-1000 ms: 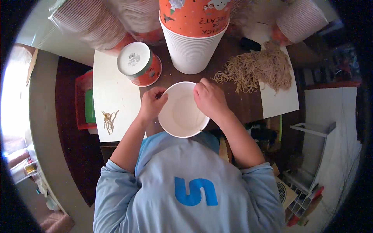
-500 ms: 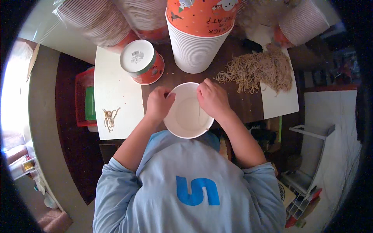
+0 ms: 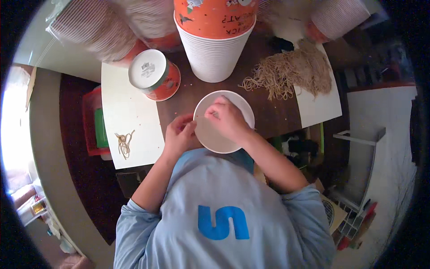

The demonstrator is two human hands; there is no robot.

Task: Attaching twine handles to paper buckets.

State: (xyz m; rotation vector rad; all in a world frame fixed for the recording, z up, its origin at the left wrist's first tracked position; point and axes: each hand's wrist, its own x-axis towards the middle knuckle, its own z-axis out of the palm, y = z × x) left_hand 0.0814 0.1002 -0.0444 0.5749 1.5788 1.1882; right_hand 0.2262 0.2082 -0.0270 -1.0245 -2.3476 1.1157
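A white-lined paper bucket [image 3: 221, 142] sits against my shirt at the table's near edge, its open mouth facing up. My left hand [image 3: 178, 136] pinches at its left rim, thumb and forefinger close together. Over the mouth, my right hand [image 3: 226, 119] is closed in a pinch with its fingertips turned toward the left hand. A thin cord [image 3: 201, 117] runs faintly between the two hands; its ends are hidden by the fingers. Just beyond the bucket stands a tall stack of nested paper buckets [image 3: 215, 56], the top one orange with a printed pattern.
An upturned printed bucket [image 3: 148, 71] stands at the left. A small bunch of cords [image 3: 124, 144] lies on white board [image 3: 143, 123]; a big tangled heap of tan cords [image 3: 293, 74] lies at right. Wrapped bucket stacks [image 3: 92, 33] line the back. A red crate [image 3: 92, 121] is beyond the left edge.
My right hand has moved left from the far rim to over the bucket's mouth. My left hand has shifted lower along the left rim, and the bucket sits slightly farther right.
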